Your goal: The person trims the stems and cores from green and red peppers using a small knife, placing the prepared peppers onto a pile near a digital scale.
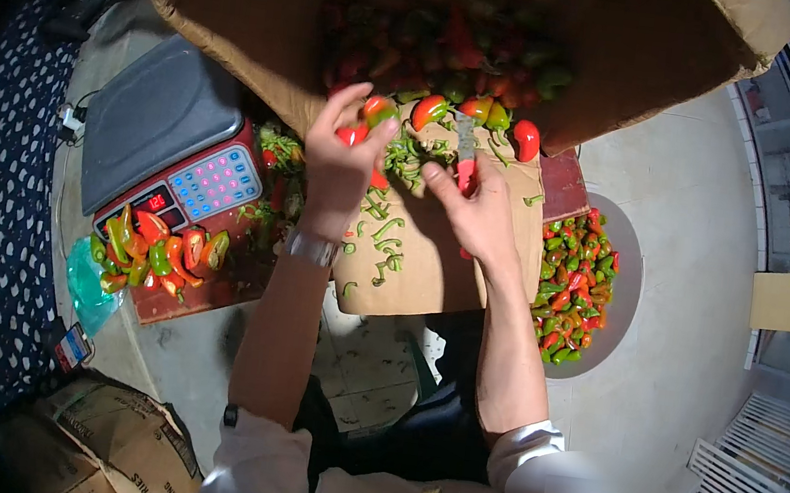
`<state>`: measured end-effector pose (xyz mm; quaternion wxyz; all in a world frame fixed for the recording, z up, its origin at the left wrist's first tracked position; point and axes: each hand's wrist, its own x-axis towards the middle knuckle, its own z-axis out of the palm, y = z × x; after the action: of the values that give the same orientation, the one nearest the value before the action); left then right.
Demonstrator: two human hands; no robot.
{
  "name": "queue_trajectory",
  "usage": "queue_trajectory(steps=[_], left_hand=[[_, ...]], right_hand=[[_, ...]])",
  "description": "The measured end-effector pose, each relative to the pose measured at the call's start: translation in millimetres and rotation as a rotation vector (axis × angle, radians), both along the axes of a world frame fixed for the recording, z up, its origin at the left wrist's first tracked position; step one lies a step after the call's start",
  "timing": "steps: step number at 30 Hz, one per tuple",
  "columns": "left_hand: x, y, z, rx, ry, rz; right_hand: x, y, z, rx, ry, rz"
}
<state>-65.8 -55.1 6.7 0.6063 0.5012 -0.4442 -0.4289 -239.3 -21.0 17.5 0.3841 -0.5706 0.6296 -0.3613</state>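
Observation:
My left hand (349,139) has a red-and-green pepper (380,110) at its fingertips. Another red pepper (353,135) shows between its fingers and palm. In my right hand (480,209) is a small knife (466,145) with a red handle, its blade pointing away from me and speckled with bits. Beneath both hands lies a cardboard flap (428,272), strewn with cut green stems (405,156). Several whole peppers rest at its far edge, among them a red one (526,141) and a red-orange one (428,111).
A large cardboard box (627,68) holding shadowed peppers (447,48) opens toward me. On the left stands a digital scale (161,118), with cut peppers (160,253) in front. At right, a round grey tub (623,294) contains many small peppers (573,289). A phone (73,347) sits lower left.

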Motion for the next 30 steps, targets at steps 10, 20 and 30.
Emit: queue_trajectory(steps=[10,20,30], left_hand=[[32.5,85.0,-24.9,0.265,0.88,-0.186],[34.7,86.2,-30.9,0.205,0.947,-0.288],[21.7,84.9,-37.7,0.108,1.029,-0.255]], right_hand=[[38.5,18.5,-4.0,-0.099,-0.012,0.28],[58.2,20.1,-8.3,-0.115,-0.095,0.353],[58.4,26.4,-9.1,-0.087,0.0,0.336]])
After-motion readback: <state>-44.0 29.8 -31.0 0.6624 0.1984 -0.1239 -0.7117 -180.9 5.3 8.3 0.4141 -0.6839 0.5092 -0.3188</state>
